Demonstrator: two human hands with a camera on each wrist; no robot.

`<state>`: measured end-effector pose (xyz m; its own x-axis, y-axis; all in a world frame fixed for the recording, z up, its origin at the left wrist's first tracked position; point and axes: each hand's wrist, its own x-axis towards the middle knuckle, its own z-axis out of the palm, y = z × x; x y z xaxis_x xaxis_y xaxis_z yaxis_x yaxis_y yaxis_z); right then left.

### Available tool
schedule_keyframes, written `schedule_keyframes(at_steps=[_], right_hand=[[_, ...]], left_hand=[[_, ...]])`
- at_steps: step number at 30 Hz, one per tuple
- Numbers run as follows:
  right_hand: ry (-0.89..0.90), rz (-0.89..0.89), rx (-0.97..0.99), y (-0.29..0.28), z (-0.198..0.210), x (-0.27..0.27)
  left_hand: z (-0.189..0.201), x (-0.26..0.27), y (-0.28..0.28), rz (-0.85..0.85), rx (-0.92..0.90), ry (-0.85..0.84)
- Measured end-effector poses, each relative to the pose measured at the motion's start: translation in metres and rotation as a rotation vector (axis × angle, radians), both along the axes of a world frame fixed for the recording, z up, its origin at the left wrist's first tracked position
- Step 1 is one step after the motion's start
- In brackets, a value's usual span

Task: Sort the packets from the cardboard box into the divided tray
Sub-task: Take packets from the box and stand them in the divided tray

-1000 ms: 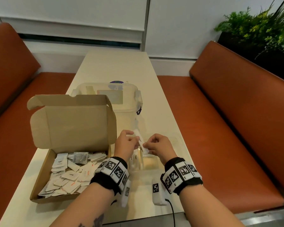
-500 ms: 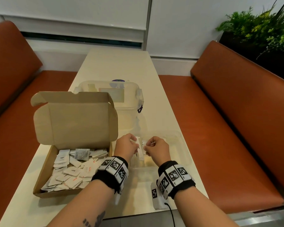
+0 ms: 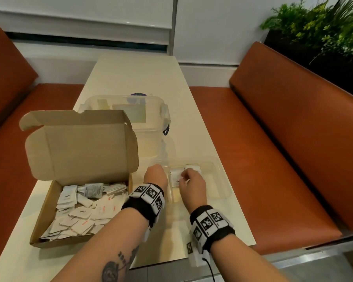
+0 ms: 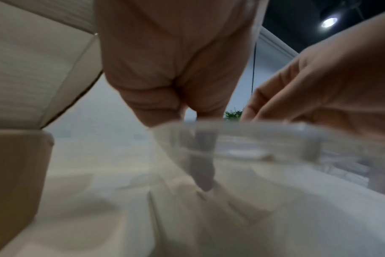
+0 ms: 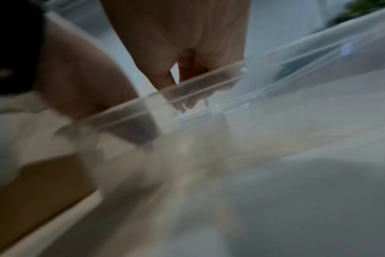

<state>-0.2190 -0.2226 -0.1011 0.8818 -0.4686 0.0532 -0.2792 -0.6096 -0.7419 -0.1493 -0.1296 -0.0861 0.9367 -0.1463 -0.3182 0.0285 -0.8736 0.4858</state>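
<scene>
Low in the centre of the head view, both hands work over the clear divided tray (image 3: 222,176). Two white packets show in it: a pepper packet (image 3: 175,177) in a middle compartment and another white packet (image 3: 193,167) just beyond the right hand's fingers. The right hand (image 3: 193,186) reaches into the tray with its fingers bent down toward the pepper packet — whether they pinch anything I cannot tell, since both wrist views are blurred. The left hand (image 3: 156,176) sits at the tray's left end, fingers curled under and out of sight; its grip is likewise unclear.

The sorting looks barely begun — the open cardboard box (image 3: 49,210) at lower left still holds a thick heap of packets (image 3: 80,212), red-printed and black-printed ones mixed.
</scene>
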Motion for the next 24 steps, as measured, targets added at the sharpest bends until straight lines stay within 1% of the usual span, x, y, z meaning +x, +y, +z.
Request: schedule_keyframes(at_steps=[2,4,6,9,13,20,24], right_hand=[[0.003,-0.107,-0.116,-0.02,0.003,0.004],[0.036,-0.244,-0.3,-0.042,0.006,0.003],[0.045,-0.338,-0.402,-0.058,0.007,0.0],[0.128,-0.355,-0.376,-0.07,0.002,-0.003],[0.24,-0.291,-0.298,-0.069,-0.011,-0.005],[0.261,-0.261,-0.328,-0.066,-0.02,-0.006],[0.269,-0.253,-0.34,-0.066,-0.021,-0.006]], left_hand=[[-0.002,0.002,0.0,-0.017,0.003,0.011],[-0.004,0.003,0.0,-0.025,-0.003,0.018],[-0.006,0.003,-0.001,-0.036,-0.004,0.017],[-0.009,0.002,-0.003,-0.061,0.013,0.007],[-0.01,0.001,-0.005,-0.083,0.048,-0.011],[-0.008,-0.001,-0.01,-0.066,0.093,-0.039],[-0.005,0.0,-0.009,-0.039,0.086,-0.05]])
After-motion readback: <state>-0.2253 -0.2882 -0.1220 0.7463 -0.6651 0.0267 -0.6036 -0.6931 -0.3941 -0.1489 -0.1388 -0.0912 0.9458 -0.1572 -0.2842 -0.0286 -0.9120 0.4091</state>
